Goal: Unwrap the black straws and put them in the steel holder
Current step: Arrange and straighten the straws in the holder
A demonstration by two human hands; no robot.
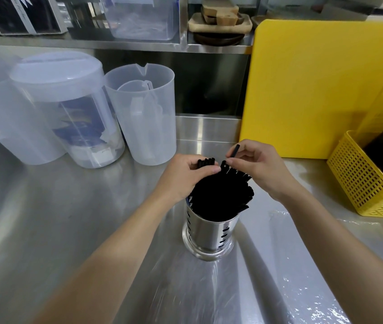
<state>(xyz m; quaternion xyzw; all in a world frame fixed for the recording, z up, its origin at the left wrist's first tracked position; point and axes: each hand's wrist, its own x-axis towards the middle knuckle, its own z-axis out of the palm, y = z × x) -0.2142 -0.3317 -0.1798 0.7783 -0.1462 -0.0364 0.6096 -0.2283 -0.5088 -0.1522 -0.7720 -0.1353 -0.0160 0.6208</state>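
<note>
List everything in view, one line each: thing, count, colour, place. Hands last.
black straws: many, black, standing in the steel holder
steel holder: one, silver, centre of the counter
counter: one, steel, underneath everything
plastic pitchers: three, translucent white, back left
cutting board: one, yellow, upright at back right
basket: one, yellow, far right
clear wrap: one sheet, transparent, on the counter at front right
wooden boards: a stack, tan, on the shelf
left hand: gripping straw tops
right hand: pinching one straw
</note>
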